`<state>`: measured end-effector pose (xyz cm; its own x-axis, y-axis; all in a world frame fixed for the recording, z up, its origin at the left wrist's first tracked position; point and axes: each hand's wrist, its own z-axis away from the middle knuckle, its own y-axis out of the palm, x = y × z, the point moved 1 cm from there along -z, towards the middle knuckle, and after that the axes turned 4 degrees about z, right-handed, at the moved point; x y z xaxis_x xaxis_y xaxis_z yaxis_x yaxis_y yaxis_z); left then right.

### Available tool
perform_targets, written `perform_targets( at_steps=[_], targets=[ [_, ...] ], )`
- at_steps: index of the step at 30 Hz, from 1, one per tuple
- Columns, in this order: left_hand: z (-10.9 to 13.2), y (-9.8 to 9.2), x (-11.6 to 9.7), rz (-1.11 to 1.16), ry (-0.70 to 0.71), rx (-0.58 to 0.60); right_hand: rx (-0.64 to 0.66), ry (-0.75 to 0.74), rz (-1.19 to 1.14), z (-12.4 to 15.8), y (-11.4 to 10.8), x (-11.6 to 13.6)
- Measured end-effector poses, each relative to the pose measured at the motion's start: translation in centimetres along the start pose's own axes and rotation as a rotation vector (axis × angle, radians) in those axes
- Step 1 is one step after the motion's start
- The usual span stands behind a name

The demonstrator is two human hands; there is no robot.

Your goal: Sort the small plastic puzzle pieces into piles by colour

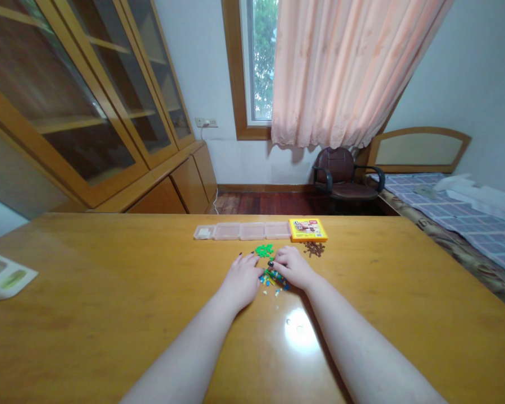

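Note:
A mixed heap of tiny building bricks [271, 280], blue, yellow, white and green, lies on the wooden table between my hands. My left hand [243, 278] rests palm down at the heap's left side, fingers stretched out and thumb against the bricks. Over the right side of the heap, my right hand [293, 266] has its fingers curled toward the thumb; whatever is between them is too small to make out. A pile of green bricks [264, 251] sits just beyond the left fingertips. Brown bricks [315, 249] form another pile beyond my right hand.
Behind the piles stand a row of clear plastic trays [227, 231] and a yellow box [308, 230]. A white and green item [8, 276] lies at the table's left edge. Past the table are a glass-door cabinet [88, 106], an office chair [340, 174] and a bed [458, 207].

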<state>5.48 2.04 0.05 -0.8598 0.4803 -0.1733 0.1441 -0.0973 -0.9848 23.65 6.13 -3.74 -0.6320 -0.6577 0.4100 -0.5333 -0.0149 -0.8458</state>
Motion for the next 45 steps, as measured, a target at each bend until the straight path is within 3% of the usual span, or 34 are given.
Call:
perform_targets(
  at_steps=[6, 13, 22, 28, 33, 38, 45],
  targets=[
    [0.1, -0.4, 0.0, 0.022, 0.032, -0.029, -0.016, 0.043, 0.026, 0.0, 0.0, -0.1],
    [0.2, -0.5, -0.3, 0.002, 0.028, 0.029, 0.005, -0.011, 0.037, 0.0, -0.3, 0.4],
    [0.5, -0.5, -0.4, -0.008, 0.057, 0.033, -0.042, 0.048, 0.108, 0.0, -0.3, 0.3],
    [0.3, -0.1, -0.1, -0.017, -0.022, 0.040, -0.056, 0.012, 0.063, 0.0, -0.5, 0.5],
    [-0.2, 0.7, 0.7, -0.018, -0.064, 0.028, 0.032, -0.023, 0.031, -0.1, -0.4, 0.6],
    [-0.1, 0.7, 0.9, -0.007, -0.097, -0.004, 0.044, 0.053, 0.067, -0.2, -0.3, 0.6],
    [0.7, -1.2, -0.2, 0.053, 0.054, 0.030, -0.005, 0.055, 0.057, 0.0, -0.5, 0.5]
  ],
)
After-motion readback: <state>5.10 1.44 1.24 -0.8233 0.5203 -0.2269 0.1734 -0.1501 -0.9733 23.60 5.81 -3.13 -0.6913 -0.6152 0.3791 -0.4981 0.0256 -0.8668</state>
